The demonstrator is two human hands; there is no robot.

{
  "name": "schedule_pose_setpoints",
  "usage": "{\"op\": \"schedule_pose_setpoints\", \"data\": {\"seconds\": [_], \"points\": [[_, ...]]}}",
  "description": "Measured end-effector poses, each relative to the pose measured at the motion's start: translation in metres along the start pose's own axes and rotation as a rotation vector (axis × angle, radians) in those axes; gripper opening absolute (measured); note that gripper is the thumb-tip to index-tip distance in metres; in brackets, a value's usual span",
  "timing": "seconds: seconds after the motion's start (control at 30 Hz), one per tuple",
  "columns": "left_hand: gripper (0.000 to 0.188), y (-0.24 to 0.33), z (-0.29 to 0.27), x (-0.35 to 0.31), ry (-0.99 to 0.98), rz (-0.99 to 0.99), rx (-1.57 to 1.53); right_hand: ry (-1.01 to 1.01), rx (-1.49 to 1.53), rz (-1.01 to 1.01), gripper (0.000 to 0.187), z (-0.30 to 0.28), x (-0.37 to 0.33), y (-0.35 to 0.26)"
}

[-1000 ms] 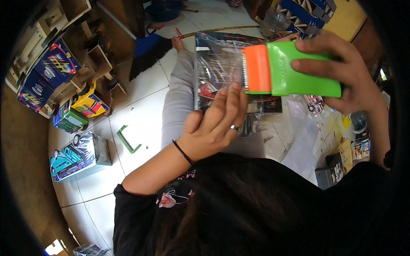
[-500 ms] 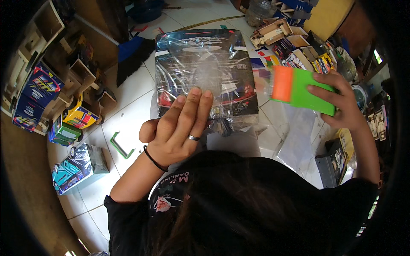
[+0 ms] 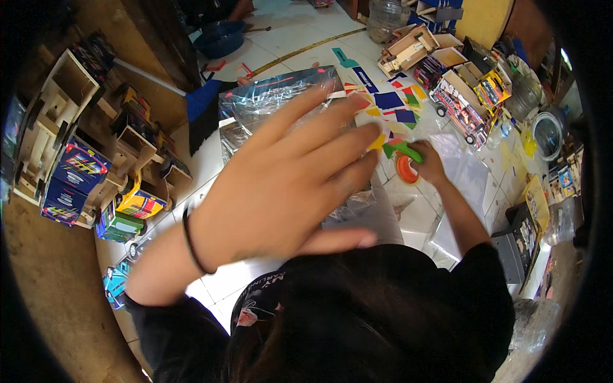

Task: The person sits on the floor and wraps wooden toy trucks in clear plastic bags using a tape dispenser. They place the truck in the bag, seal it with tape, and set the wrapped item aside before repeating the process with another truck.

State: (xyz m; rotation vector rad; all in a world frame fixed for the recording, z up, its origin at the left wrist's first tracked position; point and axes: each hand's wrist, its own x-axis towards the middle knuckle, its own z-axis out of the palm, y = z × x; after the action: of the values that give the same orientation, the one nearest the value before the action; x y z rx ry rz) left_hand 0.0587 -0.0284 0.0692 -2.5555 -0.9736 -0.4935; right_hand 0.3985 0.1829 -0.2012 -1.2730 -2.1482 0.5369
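The left grip (image 3: 281, 175), spread and empty, obscured the wrapped box (image 3: 252, 108); the right grip (image 3: 431, 165) clasped a tape dispenser (image 3: 407, 152) (coloured scraps (image 3: 387, 100) lay beyond).

The package (image 3: 249, 105) before me, at the upper centre of the frame, wears clear, creased plastic film with a bright gloss. My tape dispenser (image 3: 394, 151), right of centre, looks like smooth green plastic. The sheets (image 3: 469, 172) to its right are thin, clear, shiny plastic. Pale bare wood shows on the toy truck (image 3: 408, 52) at upper right. My black shirt (image 3: 345, 306) is matt cloth.
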Motion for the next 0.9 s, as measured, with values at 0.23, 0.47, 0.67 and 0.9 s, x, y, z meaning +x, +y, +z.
{"op": "schedule_pose_setpoints", "data": {"seconds": [0.23, 0.47, 0.67, 0.9], "points": [[0.073, -0.017, 0.011, 0.077, -0.833, -0.172, -0.578, 0.586, 0.809, 0.677, 0.049, 0.075, -0.110, 0.166], [0.066, -0.025, 0.028, -0.026, 0.407, -0.808, -0.324, 0.386, -0.372, 0.907, 0.068, 0.070, -0.084, 0.090], [0.051, -0.040, 0.081, -0.053, 0.861, -1.089, -1.725, 0.242, 0.880, -0.436, 0.055, 0.006, 0.063, -0.173], [0.060, -0.066, 0.179, -0.110, 0.663, -0.280, -2.448, -0.384, 1.635, 0.358, 0.067, 0.057, 0.073, -0.269]]}}
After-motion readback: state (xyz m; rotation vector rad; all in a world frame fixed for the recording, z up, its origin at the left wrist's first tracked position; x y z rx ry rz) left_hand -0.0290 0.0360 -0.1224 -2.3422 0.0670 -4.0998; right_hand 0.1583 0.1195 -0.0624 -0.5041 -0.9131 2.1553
